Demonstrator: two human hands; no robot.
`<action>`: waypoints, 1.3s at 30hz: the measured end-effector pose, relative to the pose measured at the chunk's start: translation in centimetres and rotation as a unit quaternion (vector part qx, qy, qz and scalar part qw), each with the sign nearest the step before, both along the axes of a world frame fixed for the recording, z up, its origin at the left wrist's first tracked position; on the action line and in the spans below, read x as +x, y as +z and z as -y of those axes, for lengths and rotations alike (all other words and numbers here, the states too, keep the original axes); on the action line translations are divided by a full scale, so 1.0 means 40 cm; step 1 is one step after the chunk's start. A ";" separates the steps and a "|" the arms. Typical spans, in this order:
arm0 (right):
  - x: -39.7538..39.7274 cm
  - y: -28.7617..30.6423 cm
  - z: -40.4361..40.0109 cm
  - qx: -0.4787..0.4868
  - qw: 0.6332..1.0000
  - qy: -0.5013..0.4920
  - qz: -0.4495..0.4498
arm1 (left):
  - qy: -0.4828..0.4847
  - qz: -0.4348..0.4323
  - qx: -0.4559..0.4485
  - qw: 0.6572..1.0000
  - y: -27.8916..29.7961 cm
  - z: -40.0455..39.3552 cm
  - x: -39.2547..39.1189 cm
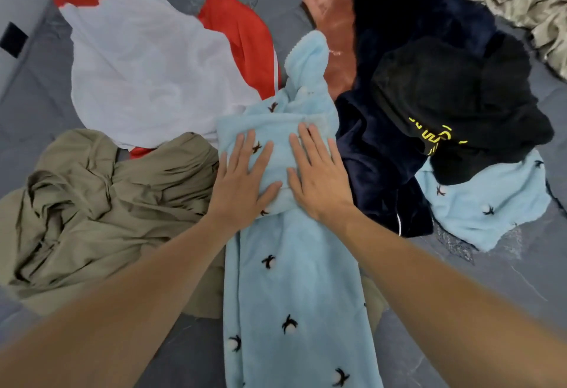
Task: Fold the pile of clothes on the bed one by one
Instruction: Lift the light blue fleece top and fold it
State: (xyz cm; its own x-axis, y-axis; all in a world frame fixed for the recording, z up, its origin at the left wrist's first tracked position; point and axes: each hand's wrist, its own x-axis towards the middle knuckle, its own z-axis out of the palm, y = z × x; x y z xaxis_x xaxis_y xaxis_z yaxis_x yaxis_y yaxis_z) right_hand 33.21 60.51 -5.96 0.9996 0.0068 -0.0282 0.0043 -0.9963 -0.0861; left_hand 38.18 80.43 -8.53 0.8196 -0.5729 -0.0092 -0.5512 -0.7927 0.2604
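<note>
Both hands, left [242, 179] and right [319, 179], press flat (gripping nothing) on the blue fleece [294, 280]; smooth outward before folding.

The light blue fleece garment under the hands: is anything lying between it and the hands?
Nothing visible: the left hand and right hand press flat, directly on the light blue fleece garment.
</note>
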 end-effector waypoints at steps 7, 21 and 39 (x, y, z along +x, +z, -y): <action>-0.206 0.038 -0.027 0.087 0.996 -0.034 0.001 | 0.015 -0.052 -0.041 0.998 0.026 -0.078 -0.214; -0.789 -0.017 -0.067 0.267 0.941 -0.171 -0.119 | 0.061 -0.182 -0.081 0.978 -0.016 -0.249 -0.743; -1.055 0.141 -0.079 0.585 0.681 -0.408 -0.163 | 0.480 -0.357 -0.409 0.689 0.175 -0.178 -1.083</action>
State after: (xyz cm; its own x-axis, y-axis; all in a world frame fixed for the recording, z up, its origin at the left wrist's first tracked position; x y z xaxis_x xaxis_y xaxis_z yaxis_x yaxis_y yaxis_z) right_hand -8.98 63.67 -0.32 0.6261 -0.3381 -0.7027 -0.7196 0.0965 -0.6876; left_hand -5.13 87.57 -1.53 0.7777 0.1778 -0.6030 0.6258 -0.1286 0.7693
